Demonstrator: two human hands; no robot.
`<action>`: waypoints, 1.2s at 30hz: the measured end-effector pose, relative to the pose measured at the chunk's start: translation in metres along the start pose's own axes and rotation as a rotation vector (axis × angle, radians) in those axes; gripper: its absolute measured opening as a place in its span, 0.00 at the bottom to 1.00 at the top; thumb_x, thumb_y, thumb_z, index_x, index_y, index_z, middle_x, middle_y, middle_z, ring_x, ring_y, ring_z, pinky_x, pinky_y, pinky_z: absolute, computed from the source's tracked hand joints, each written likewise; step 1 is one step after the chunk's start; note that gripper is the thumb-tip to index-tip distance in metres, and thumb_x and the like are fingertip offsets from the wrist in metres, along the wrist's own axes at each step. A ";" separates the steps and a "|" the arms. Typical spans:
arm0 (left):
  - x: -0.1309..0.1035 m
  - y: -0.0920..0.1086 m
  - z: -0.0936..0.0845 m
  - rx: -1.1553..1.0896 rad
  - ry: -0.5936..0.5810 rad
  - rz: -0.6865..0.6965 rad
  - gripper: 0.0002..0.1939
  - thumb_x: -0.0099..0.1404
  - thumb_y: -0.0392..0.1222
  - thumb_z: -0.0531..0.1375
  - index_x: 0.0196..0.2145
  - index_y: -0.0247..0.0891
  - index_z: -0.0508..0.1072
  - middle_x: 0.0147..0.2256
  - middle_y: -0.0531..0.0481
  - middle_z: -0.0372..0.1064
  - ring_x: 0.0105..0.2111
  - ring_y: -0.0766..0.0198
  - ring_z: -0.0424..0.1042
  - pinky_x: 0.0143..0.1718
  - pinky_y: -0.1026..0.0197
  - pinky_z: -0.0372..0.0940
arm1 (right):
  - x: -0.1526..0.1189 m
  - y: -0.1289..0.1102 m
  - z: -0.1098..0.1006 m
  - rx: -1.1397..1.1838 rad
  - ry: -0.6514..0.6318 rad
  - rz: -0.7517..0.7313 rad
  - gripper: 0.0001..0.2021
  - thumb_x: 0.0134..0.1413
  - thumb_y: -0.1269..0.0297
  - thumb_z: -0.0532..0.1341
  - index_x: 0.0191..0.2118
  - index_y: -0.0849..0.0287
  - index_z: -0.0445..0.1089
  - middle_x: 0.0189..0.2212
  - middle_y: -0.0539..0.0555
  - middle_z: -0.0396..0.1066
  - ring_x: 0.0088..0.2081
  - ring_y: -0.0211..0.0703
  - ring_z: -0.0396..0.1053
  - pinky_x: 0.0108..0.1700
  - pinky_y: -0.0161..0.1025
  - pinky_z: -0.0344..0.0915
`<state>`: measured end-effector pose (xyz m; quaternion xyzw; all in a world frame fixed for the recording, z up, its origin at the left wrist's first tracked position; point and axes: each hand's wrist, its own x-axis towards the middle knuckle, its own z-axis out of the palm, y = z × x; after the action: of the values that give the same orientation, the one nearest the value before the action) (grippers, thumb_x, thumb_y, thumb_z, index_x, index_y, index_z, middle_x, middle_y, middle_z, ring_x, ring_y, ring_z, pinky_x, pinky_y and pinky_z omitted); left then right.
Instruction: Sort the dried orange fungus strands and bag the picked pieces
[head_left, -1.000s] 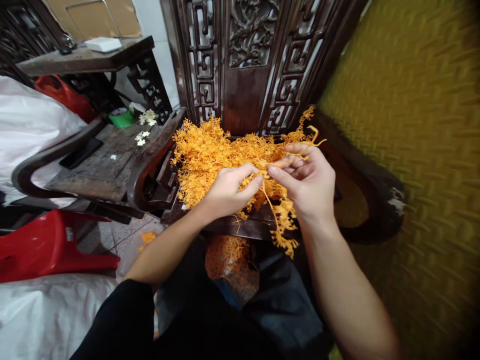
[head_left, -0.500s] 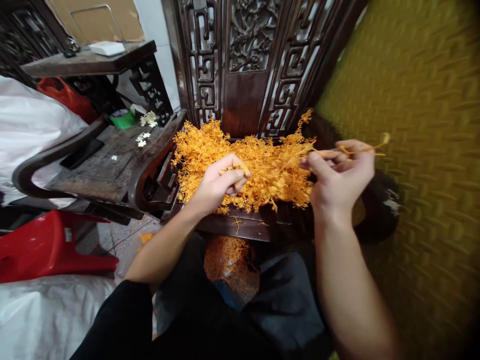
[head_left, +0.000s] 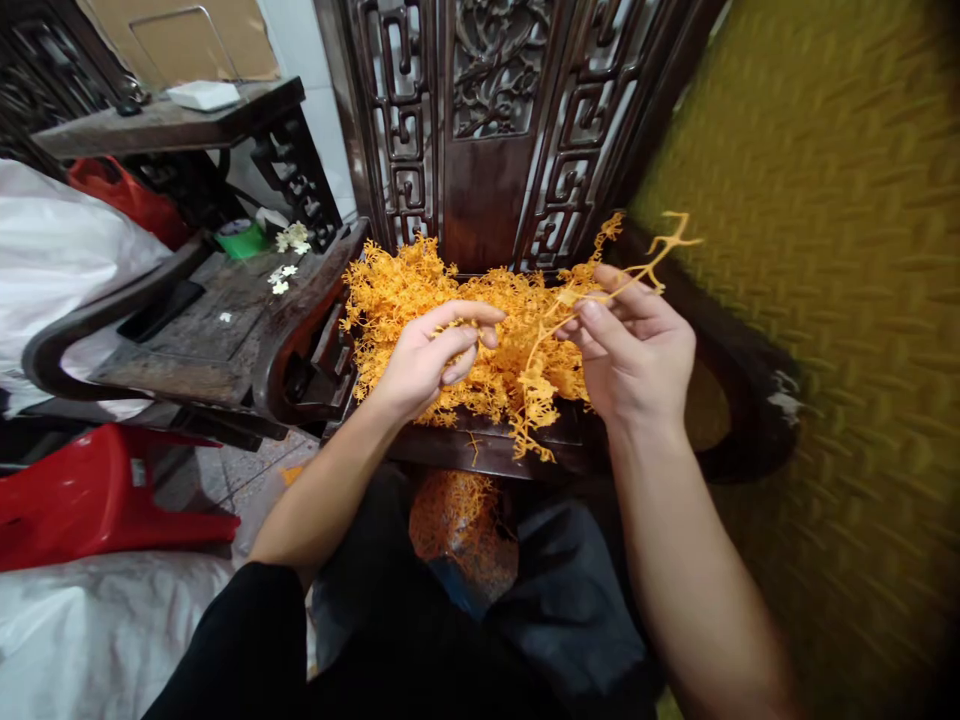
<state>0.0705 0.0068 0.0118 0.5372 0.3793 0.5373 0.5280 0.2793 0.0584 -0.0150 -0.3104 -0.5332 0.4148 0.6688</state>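
Note:
A heap of orange plastic-looking sprigs (head_left: 405, 285) with many small branching tips lies on the dark wooden chair seat (head_left: 480, 455). My right hand (head_left: 637, 345) pinches one orange sprig (head_left: 536, 400) by its stem between thumb and fingers. The sprig's bare forked end sticks up past the hand, and its frilly end hangs over the front of the heap. Over the heap's left part, my left hand (head_left: 435, 360) is loosely curled, index finger stretched forward. Small orange bits show between its thumb and fingers; how many is hidden.
To the left, a second wooden chair holds a green tape roll (head_left: 241, 238) and small white flower pieces (head_left: 281, 278). A red plastic stool (head_left: 112, 490) and white sacks (head_left: 90, 620) stand lower left. Between my legs is a clear bag of orange pieces (head_left: 461, 530).
My right hand has moved left with the sprig, which is now clear of the heap's right side and turned upward at its stem end. My left hand's fingers have loosened and stretched a little.

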 end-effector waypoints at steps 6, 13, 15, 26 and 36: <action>0.000 0.003 0.002 0.365 0.010 0.098 0.12 0.63 0.50 0.67 0.35 0.38 0.80 0.34 0.48 0.78 0.28 0.68 0.70 0.31 0.63 0.65 | -0.002 -0.003 0.006 0.022 0.025 0.021 0.14 0.46 0.58 0.76 0.39 0.52 0.78 0.33 0.48 0.75 0.27 0.37 0.73 0.34 0.42 0.80; -0.004 0.001 0.009 0.588 -0.195 -0.046 0.18 0.63 0.57 0.65 0.37 0.39 0.82 0.37 0.48 0.80 0.38 0.61 0.76 0.44 0.57 0.69 | -0.007 -0.004 0.015 0.006 0.065 -0.019 0.15 0.44 0.55 0.77 0.36 0.51 0.76 0.34 0.49 0.76 0.28 0.39 0.74 0.34 0.43 0.80; -0.004 0.000 0.008 0.514 -0.257 -0.076 0.18 0.65 0.58 0.64 0.37 0.39 0.81 0.34 0.48 0.78 0.35 0.63 0.75 0.40 0.58 0.69 | -0.009 -0.006 0.016 0.010 0.039 -0.017 0.14 0.45 0.56 0.76 0.37 0.51 0.76 0.33 0.49 0.76 0.29 0.40 0.76 0.37 0.44 0.80; -0.005 0.010 0.004 -0.059 -0.241 -0.347 0.22 0.68 0.58 0.62 0.32 0.35 0.75 0.21 0.59 0.48 0.17 0.78 0.45 0.19 0.68 0.38 | -0.009 -0.011 0.016 0.182 -0.071 0.020 0.14 0.45 0.64 0.77 0.39 0.53 0.76 0.36 0.50 0.78 0.36 0.40 0.79 0.44 0.42 0.80; -0.001 0.010 -0.005 0.165 -0.135 -0.256 0.29 0.68 0.68 0.56 0.26 0.39 0.73 0.18 0.57 0.48 0.14 0.76 0.44 0.14 0.67 0.38 | -0.023 -0.026 0.014 -0.435 0.306 -0.861 0.20 0.63 0.68 0.58 0.57 0.41 0.69 0.46 0.54 0.72 0.46 0.51 0.75 0.48 0.55 0.76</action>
<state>0.0637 0.0054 0.0212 0.5609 0.4512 0.3952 0.5706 0.2694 0.0253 0.0000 -0.2518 -0.5827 -0.0698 0.7696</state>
